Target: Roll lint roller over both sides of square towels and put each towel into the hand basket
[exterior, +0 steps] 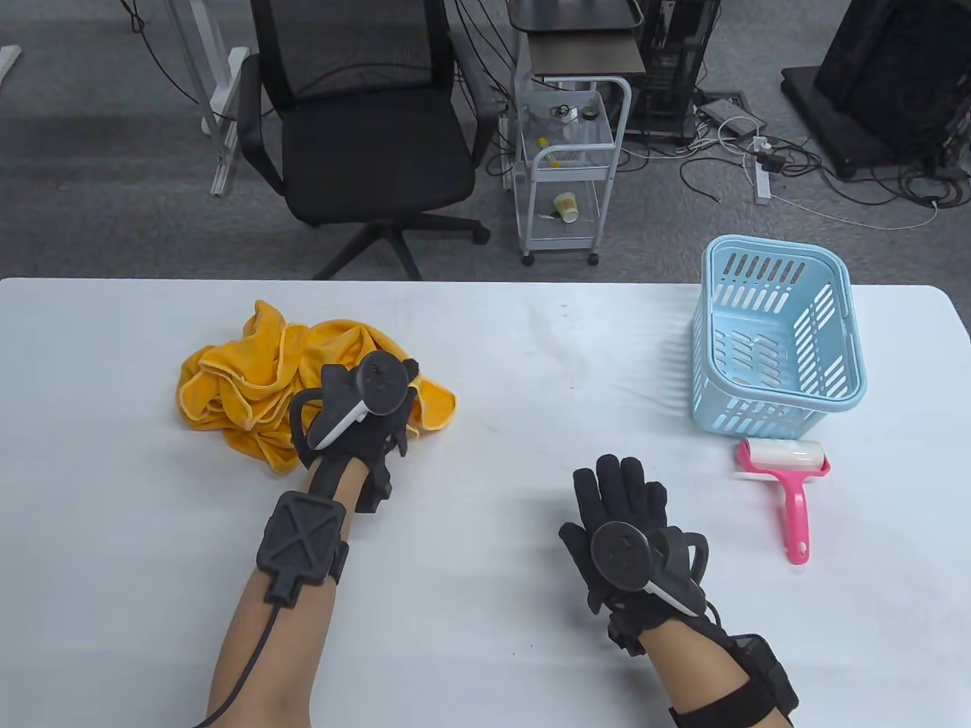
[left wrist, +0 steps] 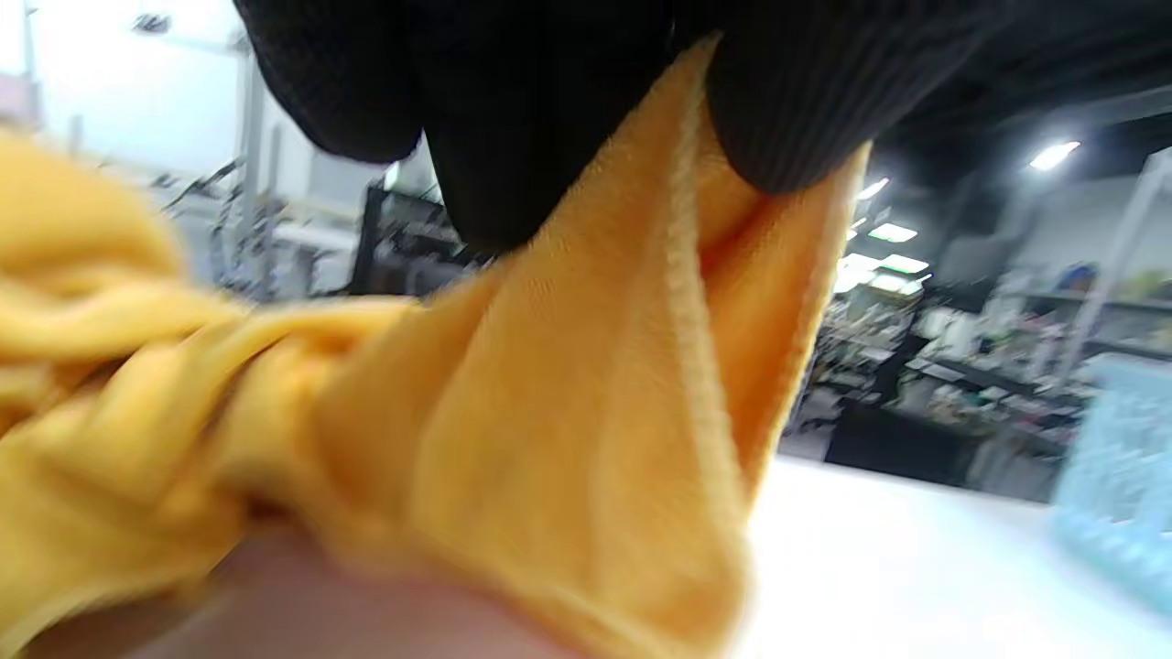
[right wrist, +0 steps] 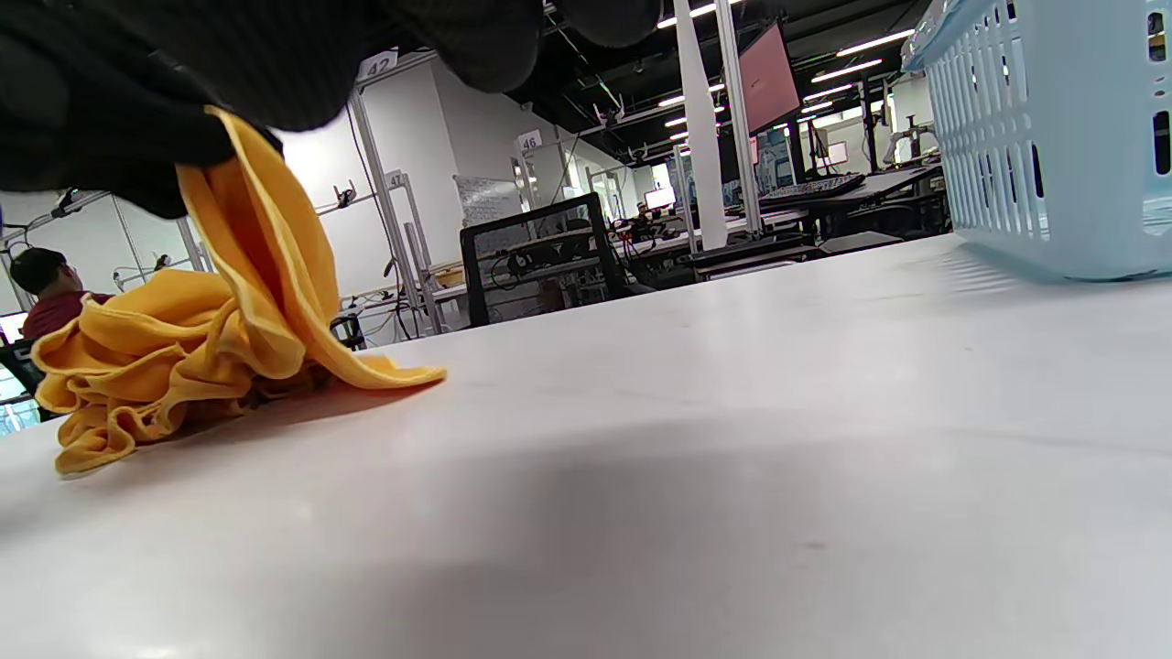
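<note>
Both differ: left fingers (left wrist: 787, 110) pinch yellow towel (exterior: 243, 379); right fingers (exterior: 618, 485) lie straight.

Crumpled yellow towels (exterior: 250, 387), empty basket (exterior: 774, 341)

The table view looks down from above the near edge of the white bench (exterior: 485, 364), facing the far floor and an office chair (exterior: 364, 136). It takes in the whole bench top. The left wrist view sits very close under the left hand (left wrist: 568, 101), almost touching a yellow towel (left wrist: 549, 412), and faces right toward a blurred blue basket (left wrist: 1117, 494). The right wrist view lies low, just above the bench surface, looking across it to the far room. All three views share the towel and the basket.
</note>
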`<act>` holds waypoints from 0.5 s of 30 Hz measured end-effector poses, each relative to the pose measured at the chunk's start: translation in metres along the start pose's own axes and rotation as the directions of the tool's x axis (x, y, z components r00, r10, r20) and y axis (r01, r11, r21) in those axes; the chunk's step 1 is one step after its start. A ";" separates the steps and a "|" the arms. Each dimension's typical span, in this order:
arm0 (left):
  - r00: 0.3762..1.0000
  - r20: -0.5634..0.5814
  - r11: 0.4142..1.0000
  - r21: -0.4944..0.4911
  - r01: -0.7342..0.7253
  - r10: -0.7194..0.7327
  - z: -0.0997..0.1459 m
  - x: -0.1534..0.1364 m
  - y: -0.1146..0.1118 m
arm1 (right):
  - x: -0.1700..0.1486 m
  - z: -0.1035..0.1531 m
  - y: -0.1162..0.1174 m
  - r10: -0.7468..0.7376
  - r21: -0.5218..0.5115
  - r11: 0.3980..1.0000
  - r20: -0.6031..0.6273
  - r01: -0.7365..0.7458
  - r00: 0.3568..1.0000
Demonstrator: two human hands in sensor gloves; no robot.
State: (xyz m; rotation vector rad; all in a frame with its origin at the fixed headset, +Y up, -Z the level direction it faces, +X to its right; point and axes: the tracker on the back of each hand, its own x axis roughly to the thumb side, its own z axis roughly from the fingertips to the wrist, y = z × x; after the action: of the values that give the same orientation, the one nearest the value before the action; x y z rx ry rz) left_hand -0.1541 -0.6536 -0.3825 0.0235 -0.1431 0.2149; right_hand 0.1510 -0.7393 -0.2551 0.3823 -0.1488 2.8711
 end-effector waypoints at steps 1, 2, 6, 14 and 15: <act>0.999 0.038 1.000 0.010 0.010 -0.010 0.006 0.011 0.007 | 0.001 0.000 -0.001 -0.012 -0.007 1.000 0.008 0.012 1.000; 0.997 0.071 0.999 0.031 0.022 -0.024 0.013 0.022 0.013 | 0.002 0.001 -0.002 -0.024 -0.015 1.000 0.016 0.024 1.000; 0.974 0.225 1.000 0.012 0.020 -0.022 0.045 0.066 0.013 | 0.009 0.007 -0.008 -0.051 -0.068 0.996 0.071 0.056 0.996; 0.898 0.441 1.000 -0.027 -0.007 0.018 0.108 0.120 -0.001 | 0.013 0.006 0.009 -0.078 -0.053 0.995 0.076 0.082 0.994; 0.892 0.452 1.000 -0.018 -0.007 0.014 0.113 0.121 0.003 | 0.011 0.005 0.012 -0.103 -0.036 0.994 0.058 0.106 0.993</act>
State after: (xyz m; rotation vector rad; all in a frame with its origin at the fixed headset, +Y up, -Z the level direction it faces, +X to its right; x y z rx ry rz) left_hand -0.0537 -0.6301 -0.2530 0.0576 -0.6124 0.2168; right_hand 0.1389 -0.7490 -0.2482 0.4499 -0.1890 2.7514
